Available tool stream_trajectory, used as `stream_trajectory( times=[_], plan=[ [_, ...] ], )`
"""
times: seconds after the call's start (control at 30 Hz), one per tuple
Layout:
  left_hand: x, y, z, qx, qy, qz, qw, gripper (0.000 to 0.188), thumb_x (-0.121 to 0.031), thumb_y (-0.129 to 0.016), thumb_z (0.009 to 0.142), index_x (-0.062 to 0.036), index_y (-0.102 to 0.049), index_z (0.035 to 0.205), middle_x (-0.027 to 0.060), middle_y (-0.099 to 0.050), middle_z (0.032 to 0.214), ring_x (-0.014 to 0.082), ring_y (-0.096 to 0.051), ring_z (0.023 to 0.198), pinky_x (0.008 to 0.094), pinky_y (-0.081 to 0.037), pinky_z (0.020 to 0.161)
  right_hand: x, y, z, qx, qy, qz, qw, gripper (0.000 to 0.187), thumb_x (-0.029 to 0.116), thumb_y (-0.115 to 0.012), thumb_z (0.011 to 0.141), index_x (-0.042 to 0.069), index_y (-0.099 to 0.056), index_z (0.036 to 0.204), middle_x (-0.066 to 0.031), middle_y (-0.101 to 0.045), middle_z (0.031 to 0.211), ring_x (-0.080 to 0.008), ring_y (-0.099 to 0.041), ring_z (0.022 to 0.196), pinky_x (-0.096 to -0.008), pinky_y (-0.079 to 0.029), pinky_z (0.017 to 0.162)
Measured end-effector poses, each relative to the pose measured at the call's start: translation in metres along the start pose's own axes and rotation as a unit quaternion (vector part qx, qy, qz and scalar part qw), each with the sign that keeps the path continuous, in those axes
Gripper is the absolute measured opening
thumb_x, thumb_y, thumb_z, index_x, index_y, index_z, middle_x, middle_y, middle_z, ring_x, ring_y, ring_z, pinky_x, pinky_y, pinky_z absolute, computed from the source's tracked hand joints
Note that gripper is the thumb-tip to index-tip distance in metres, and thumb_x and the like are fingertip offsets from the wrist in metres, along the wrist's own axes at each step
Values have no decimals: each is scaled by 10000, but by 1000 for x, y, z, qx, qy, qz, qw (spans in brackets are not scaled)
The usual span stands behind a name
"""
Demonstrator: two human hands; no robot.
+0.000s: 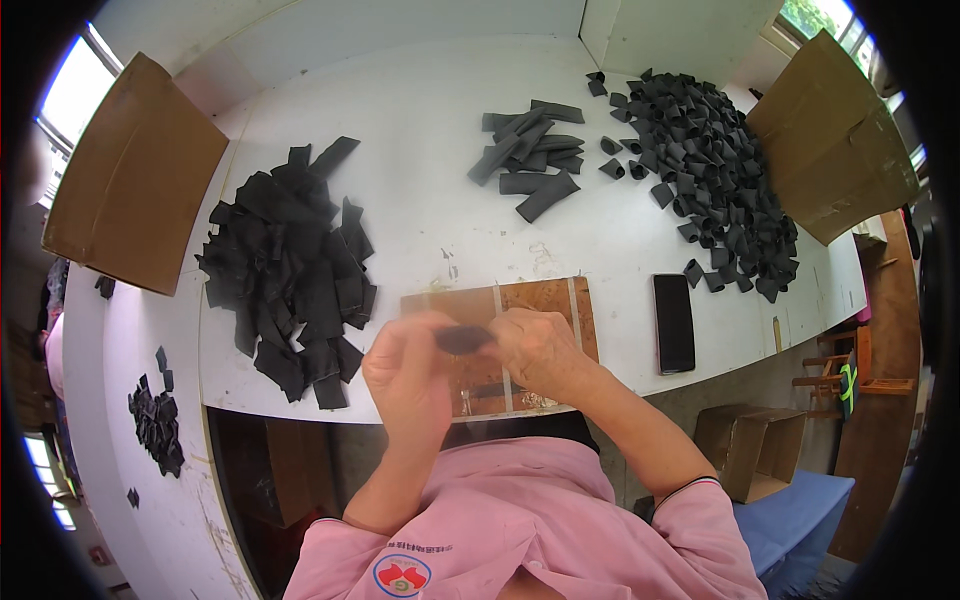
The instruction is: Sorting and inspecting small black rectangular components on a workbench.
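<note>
A small black piece of foam or fabric (463, 340), smeared by motion, is held between my two hands above a brown board (470, 375). My left hand (408, 358) is blurred and grips the piece's left end. At its right end, the fingers of my right hand (538, 345) are closed on it. The board lies at the table's front edge, with pale strips across it. Left of my hands spreads a heap of flat black strips (290, 260). Beyond the board lies a smaller group of black tube-like pieces (530, 150).
Many short black rolled pieces (710, 160) are heaped at the far right. A dark phone (674, 323) lies right of the board. Cardboard boxes stand at the left (140, 175) and right (830, 140). More black scraps (155, 430) lie on the left-hand table.
</note>
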State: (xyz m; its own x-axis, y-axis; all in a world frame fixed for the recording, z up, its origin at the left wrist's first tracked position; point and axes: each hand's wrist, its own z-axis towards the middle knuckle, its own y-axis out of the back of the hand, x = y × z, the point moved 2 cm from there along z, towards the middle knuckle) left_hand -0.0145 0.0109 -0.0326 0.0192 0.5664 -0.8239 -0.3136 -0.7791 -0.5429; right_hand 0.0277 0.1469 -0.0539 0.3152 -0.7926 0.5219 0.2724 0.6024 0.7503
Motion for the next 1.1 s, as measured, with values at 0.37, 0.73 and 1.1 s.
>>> stream_trajectory(
  times=[0.37, 0.73, 1.1],
  plan=[
    [14, 16, 4, 18, -50, 185, 981, 121, -78, -511, 842, 38, -537, 870, 124, -567, 866, 186, -517, 812, 290, -404, 739, 2, 16, 10, 36, 23, 78, 996, 169, 148, -618, 704, 19, -512, 682, -118, -528, 606, -290, -496, 512, -348, -398, 465],
    [63, 159, 81, -99, -7, 832, 546, 205, -70, -580, 718, 34, -561, 894, 140, -543, 856, 290, -514, 796, 364, -421, 687, -10, 41, -7, -158, -269, 264, 913, 238, 190, -448, 876, -20, -559, 867, -14, -526, 620, -72, -456, 528, -201, -372, 480],
    [39, 133, -2, 91, -93, 658, 742, 231, 29, -628, 623, -19, -582, 844, 98, -506, 804, 238, -511, 688, 317, -416, 572, 41, -46, -21, 139, -261, 272, 916, 230, 200, -509, 822, -20, -575, 815, -177, -575, 713, -338, -562, 653, -373, -432, 589]
  ],
)
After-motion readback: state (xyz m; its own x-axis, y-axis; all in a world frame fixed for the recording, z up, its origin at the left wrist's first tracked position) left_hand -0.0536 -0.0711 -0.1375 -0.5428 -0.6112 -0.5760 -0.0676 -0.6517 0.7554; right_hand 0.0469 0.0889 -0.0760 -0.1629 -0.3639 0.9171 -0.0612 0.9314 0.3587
